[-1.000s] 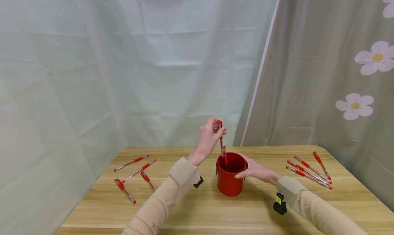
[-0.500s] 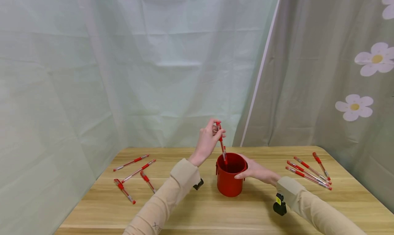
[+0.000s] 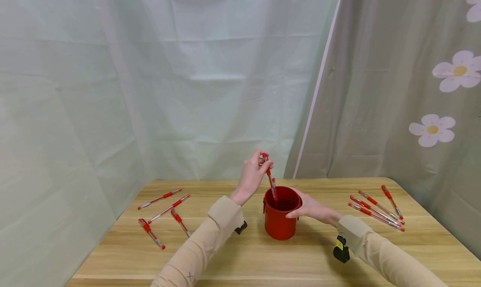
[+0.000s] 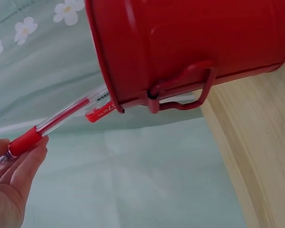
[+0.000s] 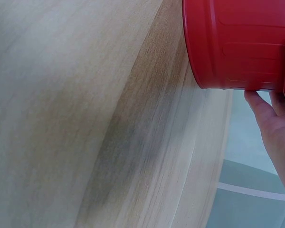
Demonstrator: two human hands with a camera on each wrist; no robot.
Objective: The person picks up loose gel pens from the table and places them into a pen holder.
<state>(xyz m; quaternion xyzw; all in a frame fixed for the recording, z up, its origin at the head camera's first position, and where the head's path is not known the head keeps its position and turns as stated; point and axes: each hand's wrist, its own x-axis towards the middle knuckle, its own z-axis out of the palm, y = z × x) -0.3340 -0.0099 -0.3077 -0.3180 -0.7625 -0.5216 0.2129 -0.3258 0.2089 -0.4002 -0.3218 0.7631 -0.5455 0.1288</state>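
Slanting below the left grip (image 3: 251, 174) pinching it, a pen (image 4: 61, 117) dips into the cup (image 3: 280, 225).

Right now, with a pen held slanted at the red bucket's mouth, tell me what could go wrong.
The held pen slants close to a second pen poking out of the bucket; they might snag. The left hand grips only the held pen's upper part, so it could swivel. Should the right hand loosen on the bucket, a bump might shift it.

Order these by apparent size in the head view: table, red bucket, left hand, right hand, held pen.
1. Table
2. Red bucket
3. Left hand and right hand: too alike to rank
4. Held pen
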